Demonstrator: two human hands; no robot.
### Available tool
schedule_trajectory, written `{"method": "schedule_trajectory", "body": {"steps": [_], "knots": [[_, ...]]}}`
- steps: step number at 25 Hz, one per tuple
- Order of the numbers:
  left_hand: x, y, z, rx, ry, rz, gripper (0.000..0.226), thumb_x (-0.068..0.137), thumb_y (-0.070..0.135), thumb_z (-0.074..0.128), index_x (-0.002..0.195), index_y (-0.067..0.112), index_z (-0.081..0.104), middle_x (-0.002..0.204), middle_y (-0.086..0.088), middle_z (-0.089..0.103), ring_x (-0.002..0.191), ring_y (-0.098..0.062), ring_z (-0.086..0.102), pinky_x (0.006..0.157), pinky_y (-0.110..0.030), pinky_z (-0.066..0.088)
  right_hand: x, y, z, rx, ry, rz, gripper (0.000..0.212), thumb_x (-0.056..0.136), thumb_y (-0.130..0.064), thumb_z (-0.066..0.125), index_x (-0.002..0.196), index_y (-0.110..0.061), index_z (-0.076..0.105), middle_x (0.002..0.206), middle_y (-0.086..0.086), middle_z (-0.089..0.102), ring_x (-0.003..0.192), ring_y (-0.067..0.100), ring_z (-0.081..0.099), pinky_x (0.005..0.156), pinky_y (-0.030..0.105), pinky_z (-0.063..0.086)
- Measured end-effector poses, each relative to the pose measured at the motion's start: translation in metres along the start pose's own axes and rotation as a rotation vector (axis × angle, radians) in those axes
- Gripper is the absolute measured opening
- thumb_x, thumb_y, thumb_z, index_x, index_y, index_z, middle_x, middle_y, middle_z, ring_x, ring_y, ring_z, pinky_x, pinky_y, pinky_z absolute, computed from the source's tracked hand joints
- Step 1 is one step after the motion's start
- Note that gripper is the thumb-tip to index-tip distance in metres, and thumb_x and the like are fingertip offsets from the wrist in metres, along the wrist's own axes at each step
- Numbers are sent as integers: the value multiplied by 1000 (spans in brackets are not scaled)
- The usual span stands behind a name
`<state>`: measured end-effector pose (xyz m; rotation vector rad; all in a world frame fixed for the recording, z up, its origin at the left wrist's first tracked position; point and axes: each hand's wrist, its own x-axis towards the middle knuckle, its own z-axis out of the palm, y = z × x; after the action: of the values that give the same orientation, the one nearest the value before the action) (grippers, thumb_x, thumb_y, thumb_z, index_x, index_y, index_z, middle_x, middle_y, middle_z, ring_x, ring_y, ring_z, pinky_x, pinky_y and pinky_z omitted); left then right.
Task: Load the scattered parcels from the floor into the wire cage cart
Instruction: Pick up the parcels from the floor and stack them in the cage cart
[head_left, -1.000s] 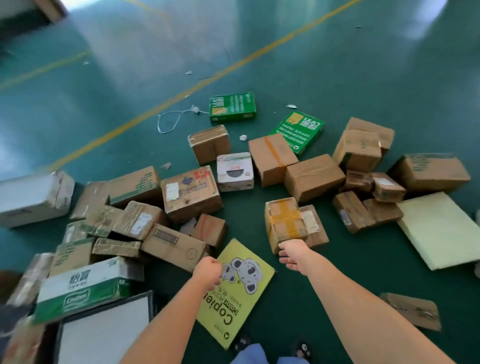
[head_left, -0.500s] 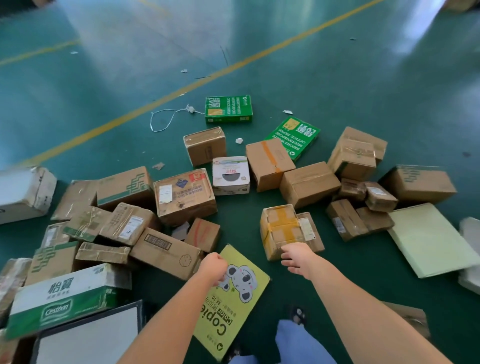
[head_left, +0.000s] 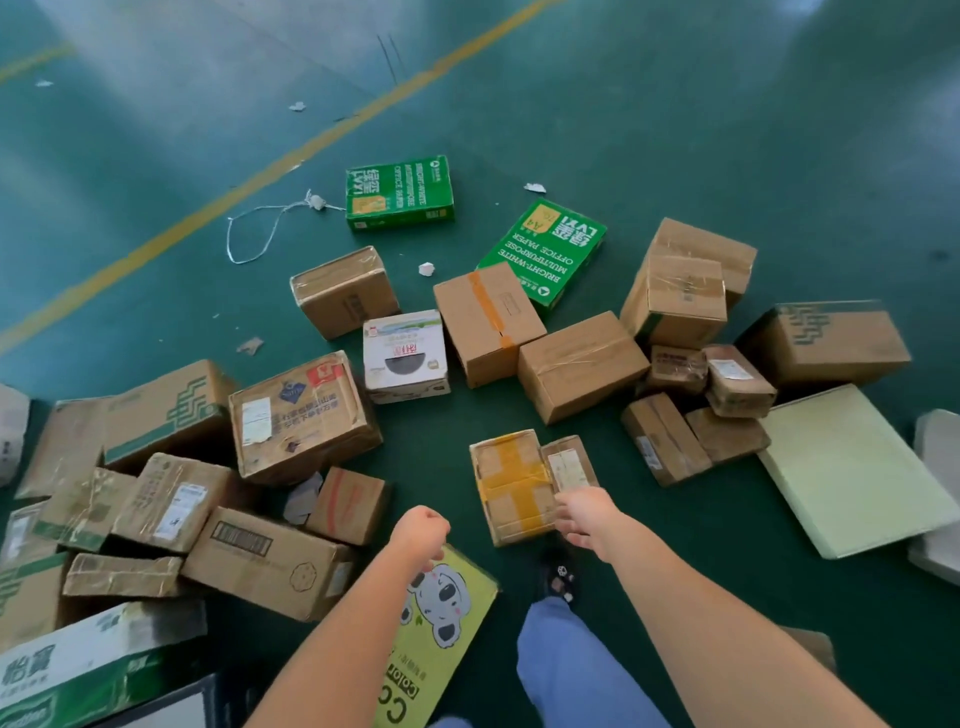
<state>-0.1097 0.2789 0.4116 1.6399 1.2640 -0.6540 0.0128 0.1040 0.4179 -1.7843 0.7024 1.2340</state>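
Cardboard parcels lie scattered over the green floor, most of them beyond and to either side of the two outstretched arms. Just beyond the right hand sits a yellow-taped parcel; the fingers reach onto its near corner, loosely spread, the grip not closed around it. The left hand hovers above a yellow koala-printed pack, its grip curled into an empty fist.
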Motion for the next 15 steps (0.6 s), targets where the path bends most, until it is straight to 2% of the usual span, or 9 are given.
{"method": "schedule_trajectory", "body": {"steps": [1,2,4,7,11,15], "knots": [[10,8,6,-20,2,-39,20,97,10,40,111,12,54,86,-6,51,71,-19,47,65,-31,43,14,-11,-9,-3,6,19,31,99,-15,47,128,-8,51,104,8,58,76,15,54,67,26,45],[21,15,12,-32,5,-69,20,98,11,40,111,12,54,85,-7,51,71,-19,47,64,-31,43,28,-18,-15,-12,11,30,31,99,-15,46,129,-8,50,105,9,59,79,16,55,70,27,47],[39,28,24,-59,9,-96,17,98,10,40,108,11,54,82,-8,50,67,-18,46,62,-30,41,56,-28,-25,-41,31,65,32,98,-14,46,129,-6,49,115,12,61,94,20,59,82,31,49],[57,46,37,-70,-37,-126,15,98,7,39,103,9,53,77,-7,45,60,-17,40,52,-27,32,84,-42,-30,-89,36,95,24,97,-13,48,119,-6,54,117,15,62,93,21,58,90,34,50],[69,83,40,-28,-46,-89,12,98,9,40,92,12,51,88,-8,50,76,-22,48,60,-29,41,89,-66,-37,-95,22,78,26,98,-14,46,123,-8,54,114,12,63,103,24,62,86,33,51],[87,132,49,0,-64,-20,18,94,9,39,101,11,56,86,-6,53,71,-20,50,65,-31,46,105,-106,-64,-71,27,17,26,99,-16,47,121,-4,57,108,10,65,97,22,63,81,31,52]]}}
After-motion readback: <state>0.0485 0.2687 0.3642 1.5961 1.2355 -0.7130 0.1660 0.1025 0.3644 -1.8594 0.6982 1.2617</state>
